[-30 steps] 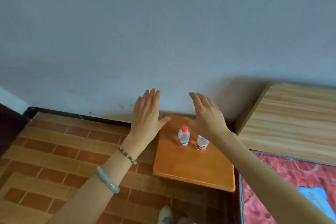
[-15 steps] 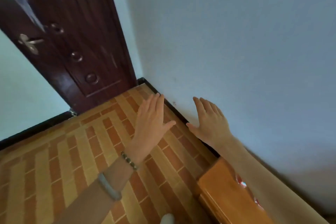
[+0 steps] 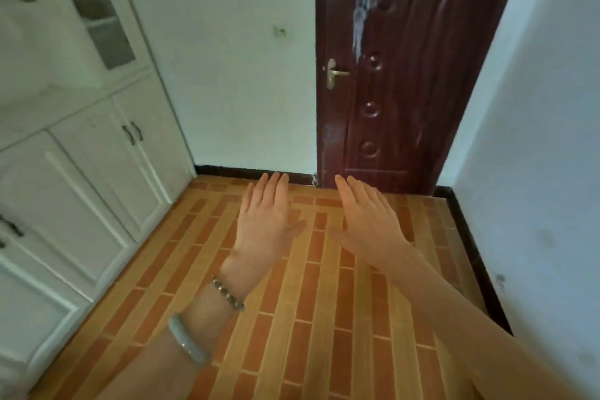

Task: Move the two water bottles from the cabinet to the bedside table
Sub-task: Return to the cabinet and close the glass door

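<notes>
My left hand (image 3: 266, 217) and my right hand (image 3: 370, 221) are held out flat in front of me, palms down, fingers spread, with nothing in either. They hover over the brick-patterned floor. A tall white cabinet (image 3: 81, 146) runs along the left wall with its doors closed. Neither water bottle nor the bedside table is in view.
A dark red door (image 3: 399, 75) with a brass handle (image 3: 334, 73) stands closed straight ahead. White walls rise beside it and on the right, with a black skirting board (image 3: 470, 247) at their foot. The floor (image 3: 324, 318) stretches between cabinet and right wall.
The view has swung left, away from the bedside table with the two bottles, past the wall corner, to the door and cabinet. Both hands stayed raised and empty.
</notes>
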Motion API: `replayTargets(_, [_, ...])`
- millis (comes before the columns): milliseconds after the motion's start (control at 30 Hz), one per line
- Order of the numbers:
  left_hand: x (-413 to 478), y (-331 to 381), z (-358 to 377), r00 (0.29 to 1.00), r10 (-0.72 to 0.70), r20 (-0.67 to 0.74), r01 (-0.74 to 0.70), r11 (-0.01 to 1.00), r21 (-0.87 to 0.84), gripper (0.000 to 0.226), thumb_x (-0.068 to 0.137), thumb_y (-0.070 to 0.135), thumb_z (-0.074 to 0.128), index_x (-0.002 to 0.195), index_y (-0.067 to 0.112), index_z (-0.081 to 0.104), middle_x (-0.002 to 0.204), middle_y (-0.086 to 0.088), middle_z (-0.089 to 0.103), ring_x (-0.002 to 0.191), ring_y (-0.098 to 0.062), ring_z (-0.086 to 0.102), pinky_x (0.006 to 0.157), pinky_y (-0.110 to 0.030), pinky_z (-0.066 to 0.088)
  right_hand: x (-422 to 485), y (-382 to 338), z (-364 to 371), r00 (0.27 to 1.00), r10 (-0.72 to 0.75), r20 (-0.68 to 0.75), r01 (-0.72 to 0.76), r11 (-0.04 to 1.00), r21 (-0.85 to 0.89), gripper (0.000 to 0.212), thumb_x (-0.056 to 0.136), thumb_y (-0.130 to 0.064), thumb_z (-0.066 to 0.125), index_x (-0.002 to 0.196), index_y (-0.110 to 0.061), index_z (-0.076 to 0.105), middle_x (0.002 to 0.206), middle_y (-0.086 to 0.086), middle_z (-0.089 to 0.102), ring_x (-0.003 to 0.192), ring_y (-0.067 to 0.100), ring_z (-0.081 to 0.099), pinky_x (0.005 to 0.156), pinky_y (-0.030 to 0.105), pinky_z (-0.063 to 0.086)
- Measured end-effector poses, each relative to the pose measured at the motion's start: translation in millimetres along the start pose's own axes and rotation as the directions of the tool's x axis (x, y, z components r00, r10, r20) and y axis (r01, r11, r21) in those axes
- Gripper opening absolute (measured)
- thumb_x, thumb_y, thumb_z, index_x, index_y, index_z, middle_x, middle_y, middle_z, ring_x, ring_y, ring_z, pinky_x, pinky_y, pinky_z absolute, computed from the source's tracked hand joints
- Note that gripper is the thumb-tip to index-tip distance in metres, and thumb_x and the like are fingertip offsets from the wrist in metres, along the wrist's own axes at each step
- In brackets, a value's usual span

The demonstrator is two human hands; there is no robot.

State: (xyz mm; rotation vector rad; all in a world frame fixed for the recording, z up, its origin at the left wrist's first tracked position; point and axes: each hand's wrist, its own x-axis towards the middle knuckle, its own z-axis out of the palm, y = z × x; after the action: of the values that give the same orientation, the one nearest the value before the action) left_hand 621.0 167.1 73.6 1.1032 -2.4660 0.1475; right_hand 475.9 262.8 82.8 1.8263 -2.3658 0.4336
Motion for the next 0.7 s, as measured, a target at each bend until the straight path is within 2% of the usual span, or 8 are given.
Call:
replayTargets(100, [14.9,-61.4,-6.4,0.996,-0.085,-0.028,0.086,0.994,0.061,0.086,0.08,0.054,0.056,0.144,0.006,0.022,0.15,-0.012,0.03,0.14,-0.028,0.021,0.115,-0.041,0.01,61.0,-39.4,19.8,0.991,-0.135,-0.011,0.135,0.991,-0.013,0.08,0.085,-0.039,0.058,0.144,-0.012,0.012,0.148,0.014,0.029,0.136,0.027,0.026,0.112,0.041,0.02])
replayTargets(367, [53.8,-214.9,-26.1,0.949,-0.309,-0.059,0.315,0.932,0.18,0.085,0.086,0.057,0.045,0.146,0.009,0.009,0.155,-0.008,0.016,0.143,-0.026,0.009,0.117,-0.041,0.005,205.1,-158.4,58.4,0.919,-0.395,0.016,0.393,0.917,0.065,0.081,0.085,-0.038,0.058,0.144,-0.012,0.009,0.147,0.018,0.027,0.133,0.032,0.028,0.11,0.043,0.025])
replayTargets(567, [63.3,-300.5,-36.6,0.875,-0.467,-0.129,0.484,0.828,0.284,0.087,0.085,0.058,0.046,0.147,0.01,0.008,0.155,-0.009,0.016,0.143,-0.026,0.01,0.116,-0.04,0.003,283.0,-241.1,80.7,0.814,-0.58,0.003,0.574,0.806,0.142,0.083,0.084,-0.037,0.059,0.145,-0.012,0.008,0.149,0.019,0.025,0.135,0.033,0.025,0.111,0.045,0.025])
replayTargets(700, [67.2,-347.9,-36.0,0.793,-0.578,-0.191,0.606,0.721,0.337,0.087,0.085,0.056,0.05,0.146,0.01,0.008,0.155,-0.009,0.017,0.143,-0.026,0.01,0.116,-0.04,0.004,328.5,-290.0,98.4,0.714,-0.699,-0.024,0.691,0.699,0.185,0.083,0.086,-0.041,0.057,0.145,-0.014,0.005,0.151,0.017,0.022,0.137,0.032,0.022,0.112,0.045,0.024])
